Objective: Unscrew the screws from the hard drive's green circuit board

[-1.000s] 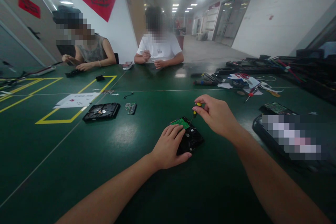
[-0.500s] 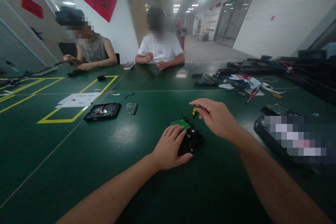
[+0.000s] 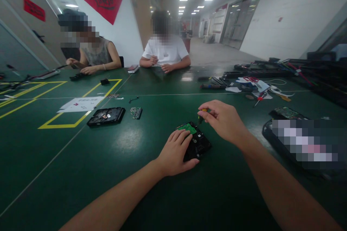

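Note:
A black hard drive (image 3: 199, 144) with a green circuit board (image 3: 189, 127) lies circuit-side up on the table. My left hand (image 3: 176, 151) holds it against the table, fingers across its left side and thumb at its near edge. Between the thumb and fingers of my right hand (image 3: 223, 121) is a small yellow-and-black screwdriver (image 3: 201, 118), tilted slightly. Its tip points down at the far edge of the drive, beside the green board; whether it sits in a screw is too small to tell. My right fingers partly cover the handle.
Left of my hands lie an opened hard drive (image 3: 106, 116) and a loose circuit board (image 3: 136, 113). A white paper (image 3: 81, 104) is beyond them. At right are a black case (image 3: 271, 133), a red screwdriver (image 3: 260, 97) and cables. Two people sit across the green table (image 3: 151, 130).
My right fingers have shifted round the screwdriver handle and now cover more of it. My left hand and the hard drive have stayed in place.

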Action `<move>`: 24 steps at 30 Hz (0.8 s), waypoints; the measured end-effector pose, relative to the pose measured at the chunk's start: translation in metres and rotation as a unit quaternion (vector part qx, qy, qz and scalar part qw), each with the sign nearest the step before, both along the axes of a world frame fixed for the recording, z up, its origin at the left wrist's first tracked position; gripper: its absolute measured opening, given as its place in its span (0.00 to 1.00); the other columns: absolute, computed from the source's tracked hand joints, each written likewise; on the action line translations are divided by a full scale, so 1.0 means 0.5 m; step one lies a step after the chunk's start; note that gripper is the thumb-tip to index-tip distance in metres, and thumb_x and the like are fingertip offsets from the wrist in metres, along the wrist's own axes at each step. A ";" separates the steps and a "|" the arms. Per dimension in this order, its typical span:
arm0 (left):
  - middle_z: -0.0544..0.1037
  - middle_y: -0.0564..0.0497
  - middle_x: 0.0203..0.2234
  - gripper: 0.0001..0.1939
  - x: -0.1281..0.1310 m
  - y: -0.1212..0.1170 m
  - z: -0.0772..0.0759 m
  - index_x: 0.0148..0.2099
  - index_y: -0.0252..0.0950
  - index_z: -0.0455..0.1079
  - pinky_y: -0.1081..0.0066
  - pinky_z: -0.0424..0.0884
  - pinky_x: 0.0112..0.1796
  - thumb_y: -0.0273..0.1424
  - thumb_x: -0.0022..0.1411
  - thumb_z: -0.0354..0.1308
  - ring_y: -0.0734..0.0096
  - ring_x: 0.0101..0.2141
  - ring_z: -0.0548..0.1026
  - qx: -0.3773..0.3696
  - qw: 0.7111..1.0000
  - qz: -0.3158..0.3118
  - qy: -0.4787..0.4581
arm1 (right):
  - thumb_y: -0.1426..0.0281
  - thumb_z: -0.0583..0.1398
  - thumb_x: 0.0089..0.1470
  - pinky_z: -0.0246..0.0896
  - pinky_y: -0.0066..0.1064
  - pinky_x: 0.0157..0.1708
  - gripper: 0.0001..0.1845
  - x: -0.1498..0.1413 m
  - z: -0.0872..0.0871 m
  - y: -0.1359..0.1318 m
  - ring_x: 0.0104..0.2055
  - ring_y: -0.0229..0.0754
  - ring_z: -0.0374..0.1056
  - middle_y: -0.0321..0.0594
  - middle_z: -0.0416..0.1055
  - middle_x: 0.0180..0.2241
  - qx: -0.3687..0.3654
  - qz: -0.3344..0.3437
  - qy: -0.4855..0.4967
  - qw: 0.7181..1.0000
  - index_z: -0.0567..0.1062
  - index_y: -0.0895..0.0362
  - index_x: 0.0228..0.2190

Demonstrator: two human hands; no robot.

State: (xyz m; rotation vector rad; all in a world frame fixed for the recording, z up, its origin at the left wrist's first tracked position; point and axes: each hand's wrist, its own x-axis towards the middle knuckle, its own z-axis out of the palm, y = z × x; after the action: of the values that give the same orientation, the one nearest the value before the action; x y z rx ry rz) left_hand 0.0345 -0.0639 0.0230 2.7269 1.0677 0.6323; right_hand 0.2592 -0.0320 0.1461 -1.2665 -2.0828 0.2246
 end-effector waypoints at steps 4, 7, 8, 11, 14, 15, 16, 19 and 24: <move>0.66 0.35 0.65 0.45 0.001 -0.001 0.001 0.71 0.33 0.59 0.43 0.55 0.66 0.56 0.62 0.61 0.41 0.65 0.62 0.001 1.000 0.004 0.006 | 0.75 0.56 0.65 0.66 0.32 0.36 0.17 0.000 0.011 -0.012 0.29 0.38 0.74 0.39 0.81 0.38 -0.035 0.020 -0.005 0.999 0.79 0.54 0.50; 0.66 0.35 0.65 0.45 0.002 -0.001 0.001 0.71 0.33 0.59 0.42 0.55 0.66 0.56 0.62 0.61 0.41 0.65 0.62 0.003 1.000 0.003 0.002 | 0.77 0.55 0.65 0.67 0.33 0.38 0.19 -0.003 0.010 -0.013 0.34 0.42 0.76 0.39 0.81 0.37 -0.033 0.017 -0.015 0.999 0.79 0.54 0.51; 0.66 0.35 0.65 0.45 0.002 -0.001 0.001 0.71 0.33 0.59 0.42 0.55 0.66 0.56 0.62 0.61 0.41 0.65 0.62 0.004 1.000 0.002 0.001 | 0.77 0.55 0.65 0.67 0.34 0.40 0.18 -0.004 0.008 -0.011 0.36 0.43 0.77 0.40 0.82 0.39 -0.025 0.014 -0.019 0.999 0.79 0.55 0.51; 0.65 0.35 0.65 0.45 0.002 0.000 -0.001 0.71 0.33 0.58 0.43 0.55 0.66 0.56 0.62 0.60 0.41 0.65 0.62 0.005 1.000 0.001 0.003 | 0.74 0.57 0.64 0.67 0.38 0.45 0.14 -0.005 0.000 -0.003 0.43 0.47 0.77 0.44 0.81 0.45 0.013 -0.004 -0.030 0.999 0.79 0.56 0.49; 0.66 0.36 0.65 0.45 0.001 0.001 -0.004 0.71 0.34 0.58 0.42 0.56 0.66 0.56 0.62 0.60 0.41 0.65 0.62 0.006 1.000 0.001 0.000 | 0.73 0.58 0.64 0.67 0.40 0.48 0.12 -0.002 -0.006 0.005 0.47 0.49 0.75 0.47 0.79 0.46 0.031 -0.017 -0.031 0.999 0.79 0.57 0.47; 0.66 0.36 0.65 0.45 0.001 0.001 -0.005 0.71 0.35 0.58 0.42 0.56 0.66 0.56 0.62 0.60 0.41 0.65 0.62 0.006 1.000 0.001 -0.002 | 0.73 0.58 0.64 0.67 0.39 0.48 0.12 -0.001 -0.007 0.007 0.47 0.49 0.74 0.47 0.78 0.46 0.033 -0.018 -0.029 0.999 0.79 0.57 0.47; 0.66 0.36 0.65 0.45 0.001 0.001 -0.005 0.71 0.35 0.58 0.41 0.55 0.66 0.56 0.62 0.60 0.41 0.65 0.62 0.006 1.000 0.000 -0.002 | 0.73 0.58 0.65 0.67 0.39 0.48 0.12 0.001 -0.008 0.008 0.47 0.48 0.74 0.48 0.77 0.47 0.035 -0.017 -0.027 0.999 0.79 0.57 0.46; 0.66 0.36 0.65 0.45 0.000 0.002 -0.006 0.71 0.34 0.58 0.42 0.56 0.66 0.57 0.62 0.60 0.41 0.65 0.62 0.004 1.000 -0.001 -0.002 | 0.70 0.58 0.66 0.66 0.38 0.45 0.10 0.002 -0.006 0.007 0.44 0.46 0.74 0.44 0.77 0.44 0.030 0.002 -0.029 0.999 0.80 0.54 0.44; 0.65 0.35 0.65 0.46 0.000 0.001 -0.004 0.71 0.34 0.58 0.42 0.55 0.66 0.57 0.62 0.60 0.41 0.65 0.62 0.003 1.000 0.002 0.005 | 0.75 0.55 0.66 0.66 0.33 0.41 0.15 -0.005 0.005 -0.007 0.35 0.39 0.74 0.41 0.79 0.45 -0.010 0.061 -0.025 0.998 0.78 0.54 0.49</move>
State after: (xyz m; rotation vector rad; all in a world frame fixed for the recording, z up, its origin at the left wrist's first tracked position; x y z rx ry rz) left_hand 0.0346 -0.0636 0.0208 2.7377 1.0745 0.6241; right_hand 0.2566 -0.0355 0.1486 -1.1695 -2.2078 0.2713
